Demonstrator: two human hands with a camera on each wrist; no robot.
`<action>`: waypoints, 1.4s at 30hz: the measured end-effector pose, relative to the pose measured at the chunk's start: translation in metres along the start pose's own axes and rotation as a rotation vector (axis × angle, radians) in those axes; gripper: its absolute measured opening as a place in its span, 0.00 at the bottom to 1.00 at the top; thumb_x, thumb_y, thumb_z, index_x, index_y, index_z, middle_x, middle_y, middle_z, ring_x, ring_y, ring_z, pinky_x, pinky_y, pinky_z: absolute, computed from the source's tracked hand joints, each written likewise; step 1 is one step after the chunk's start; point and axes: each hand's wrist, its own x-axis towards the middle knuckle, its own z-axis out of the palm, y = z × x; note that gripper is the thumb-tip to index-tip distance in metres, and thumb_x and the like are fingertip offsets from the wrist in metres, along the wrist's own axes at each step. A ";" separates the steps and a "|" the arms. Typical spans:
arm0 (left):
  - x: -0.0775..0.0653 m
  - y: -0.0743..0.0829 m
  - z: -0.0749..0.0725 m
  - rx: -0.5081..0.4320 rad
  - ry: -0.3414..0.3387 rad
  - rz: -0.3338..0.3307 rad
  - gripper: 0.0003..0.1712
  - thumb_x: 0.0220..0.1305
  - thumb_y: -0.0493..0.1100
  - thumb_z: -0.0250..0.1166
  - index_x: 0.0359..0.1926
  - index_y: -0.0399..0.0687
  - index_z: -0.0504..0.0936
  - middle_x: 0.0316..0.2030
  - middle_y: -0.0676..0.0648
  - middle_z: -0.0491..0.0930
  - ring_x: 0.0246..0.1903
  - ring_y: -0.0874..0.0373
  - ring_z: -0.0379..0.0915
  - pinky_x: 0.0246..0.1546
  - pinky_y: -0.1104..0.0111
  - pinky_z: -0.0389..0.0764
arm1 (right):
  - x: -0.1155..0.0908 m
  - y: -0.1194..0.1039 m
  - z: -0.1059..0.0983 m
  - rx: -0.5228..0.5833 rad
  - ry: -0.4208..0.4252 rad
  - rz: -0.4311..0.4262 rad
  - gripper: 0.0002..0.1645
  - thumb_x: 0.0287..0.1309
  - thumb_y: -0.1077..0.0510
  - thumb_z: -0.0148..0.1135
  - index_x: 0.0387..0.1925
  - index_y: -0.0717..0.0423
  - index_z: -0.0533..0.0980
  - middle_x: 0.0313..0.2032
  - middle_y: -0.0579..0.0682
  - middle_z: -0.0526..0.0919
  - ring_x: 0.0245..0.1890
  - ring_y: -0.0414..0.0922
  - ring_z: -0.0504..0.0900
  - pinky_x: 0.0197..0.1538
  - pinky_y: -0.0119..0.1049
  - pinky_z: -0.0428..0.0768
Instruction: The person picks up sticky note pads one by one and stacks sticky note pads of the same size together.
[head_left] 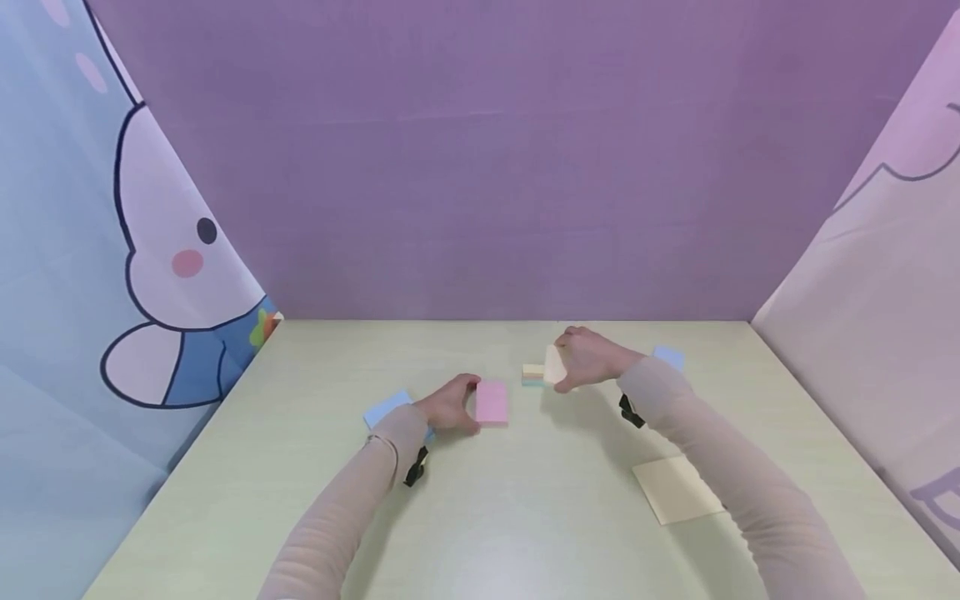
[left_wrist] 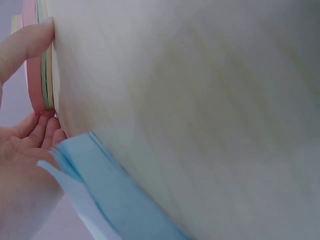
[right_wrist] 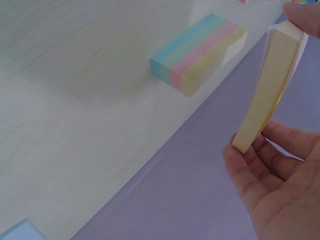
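Note:
My left hand (head_left: 450,406) holds a pink-topped stack of sticky note pads (head_left: 492,403) on the table, thumb and fingers at opposite edges. In the left wrist view, pink, green and cream layers show in that stack (left_wrist: 35,85). A cream sticky note pad (right_wrist: 270,75) is pinched between the thumb and fingers of my right hand (head_left: 592,358), tilted and raised above the tabletop. Just left of that hand in the head view lies a small block of striped sticky notes (right_wrist: 200,55), coloured blue, green, pink and yellow.
Behind the left wrist lies a blue pad (head_left: 386,407), partly covered by the sleeve. Another blue pad (head_left: 668,357) sits beyond the right forearm. A pale yellow square (head_left: 675,492) lies nearer, partly under that arm. A purple backdrop (head_left: 510,167) borders the table's far edge.

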 end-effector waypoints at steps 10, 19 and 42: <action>0.000 -0.001 -0.001 -0.015 -0.004 0.007 0.53 0.44 0.37 0.73 0.67 0.38 0.51 0.66 0.41 0.56 0.67 0.48 0.49 0.68 0.59 0.52 | 0.008 -0.023 0.008 -0.037 0.006 -0.067 0.40 0.32 0.44 0.70 0.48 0.64 0.75 0.44 0.55 0.76 0.39 0.47 0.72 0.41 0.36 0.74; 0.001 0.000 0.000 -0.025 -0.001 0.016 0.53 0.43 0.35 0.73 0.67 0.37 0.51 0.66 0.40 0.56 0.67 0.48 0.50 0.68 0.59 0.53 | 0.017 -0.041 0.020 -0.023 -0.002 -0.088 0.41 0.30 0.43 0.71 0.48 0.62 0.75 0.40 0.51 0.75 0.38 0.45 0.71 0.39 0.33 0.74; 0.002 -0.003 0.001 -0.023 0.005 0.015 0.53 0.42 0.37 0.73 0.67 0.40 0.53 0.66 0.42 0.57 0.66 0.49 0.51 0.67 0.57 0.53 | 0.031 -0.073 0.039 0.002 -0.039 -0.140 0.38 0.30 0.41 0.74 0.45 0.57 0.75 0.38 0.47 0.75 0.37 0.42 0.69 0.38 0.32 0.74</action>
